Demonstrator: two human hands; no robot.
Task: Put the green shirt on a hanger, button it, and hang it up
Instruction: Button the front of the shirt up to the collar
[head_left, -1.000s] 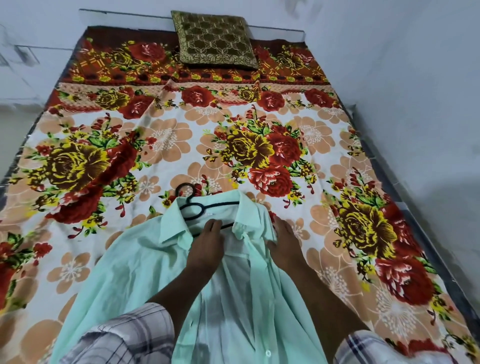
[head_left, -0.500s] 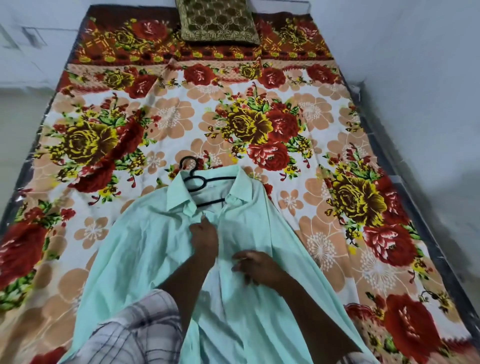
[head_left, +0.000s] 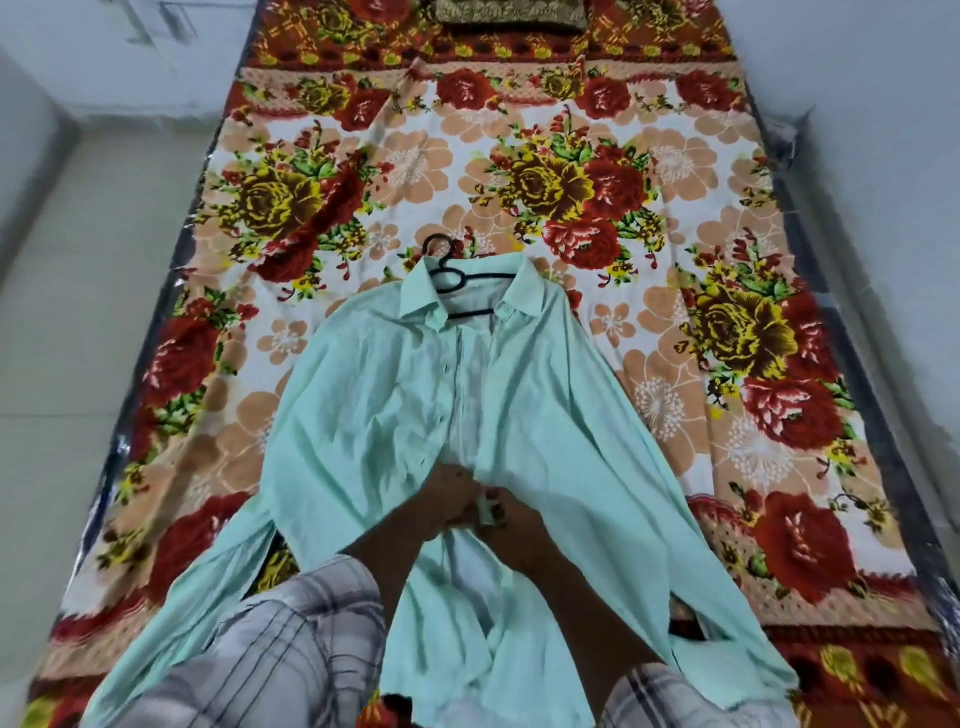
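Observation:
The pale green shirt (head_left: 363, 415) lies face up on the flowered bed, collar away from me, sleeves spread to both sides. A black hanger (head_left: 452, 270) sits inside the collar, its hook poking out above. The front placket is open down the chest. My left hand (head_left: 447, 504) and my right hand (head_left: 504, 512) meet at the middle of the shirt front, each pinching one edge of the placket. The fingertips are partly tucked under the cloth.
The bed (head_left: 519, 156) carries a red, yellow and peach flowered sheet. A gold patterned pillow (head_left: 509, 10) lies at its far end. White walls run along the right side and the back; pale floor lies to the left.
Both hands have slid down from the collar to the middle of the shirt front and come together on the placket. The view has pulled back, showing more of the shirt.

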